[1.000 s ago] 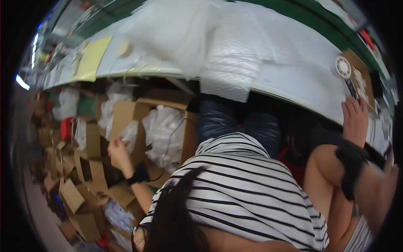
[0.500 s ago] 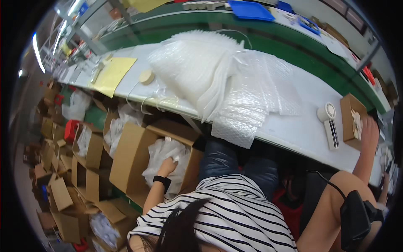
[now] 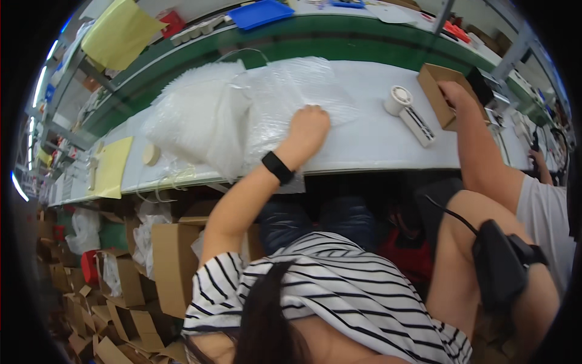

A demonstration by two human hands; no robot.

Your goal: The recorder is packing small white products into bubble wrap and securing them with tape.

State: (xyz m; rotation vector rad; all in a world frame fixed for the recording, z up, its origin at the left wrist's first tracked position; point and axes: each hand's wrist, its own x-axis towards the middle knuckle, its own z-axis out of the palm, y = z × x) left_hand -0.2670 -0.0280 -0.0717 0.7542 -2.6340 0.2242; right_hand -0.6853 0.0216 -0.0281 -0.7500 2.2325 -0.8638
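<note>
At the desk's (image 3: 370, 142) front edge the left hand (image 3: 308, 124) rests fisted on bubble wrap (image 3: 242, 109); best pressed flat. Right hand (image 3: 451, 92) grips the cardboard box (image 3: 438, 82).

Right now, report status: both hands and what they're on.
Left hand fisted on bubble wrap. Right hand on cardboard box. Tape dispenser lies between.

Bench and floor, apart from the work in hand

White tape roll (image 3: 398, 99) on the white bench (image 3: 370, 142), a white flat device (image 3: 418, 125) just beside it; round disc (image 3: 150, 154) and yellow sheet (image 3: 114, 167) at the left end; blue tray (image 3: 262, 13) beyond the green belt (image 3: 303, 42); open cartons (image 3: 173, 267) heaped on the floor at left.
</note>
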